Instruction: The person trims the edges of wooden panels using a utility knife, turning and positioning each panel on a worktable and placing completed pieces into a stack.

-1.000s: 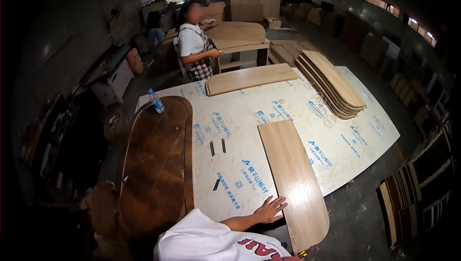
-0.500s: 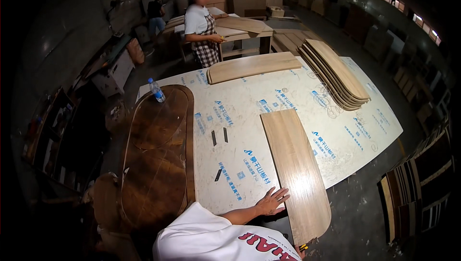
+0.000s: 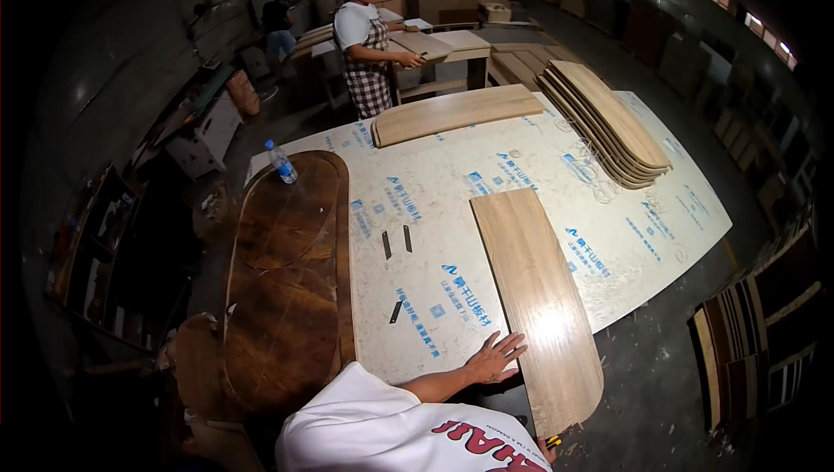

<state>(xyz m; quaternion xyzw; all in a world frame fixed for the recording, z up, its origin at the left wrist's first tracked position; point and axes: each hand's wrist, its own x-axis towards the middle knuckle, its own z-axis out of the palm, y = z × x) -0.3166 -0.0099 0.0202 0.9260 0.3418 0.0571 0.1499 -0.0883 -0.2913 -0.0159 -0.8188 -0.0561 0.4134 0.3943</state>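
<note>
A long wood-grain board (image 3: 543,298) with one rounded corner lies on the white sheet-covered table (image 3: 417,298), its near end jutting past the table edge. My left hand (image 3: 495,358) is open, fingers spread, lying at the board's left edge with its fingertips on it. At the board's near end, my right hand (image 3: 547,450) is closed around a yellow-and-black utility knife (image 3: 554,442); the sleeve and board hide most of the hand. Left of the board lie several dark slanted blades (image 3: 407,238).
A brown oval-patterned panel (image 3: 287,298) lies at the left, a water bottle (image 3: 281,162) on its far end. Farther back are another board (image 3: 456,114) and a stack of boards (image 3: 608,125). A co-worker (image 3: 365,46) stands beyond the table. Panels (image 3: 738,350) lean at the right.
My view has shifted slightly. My left hand stays at the board's edge and my right at its near end. The co-worker has turned, both hands now at a panel on the other table.
</note>
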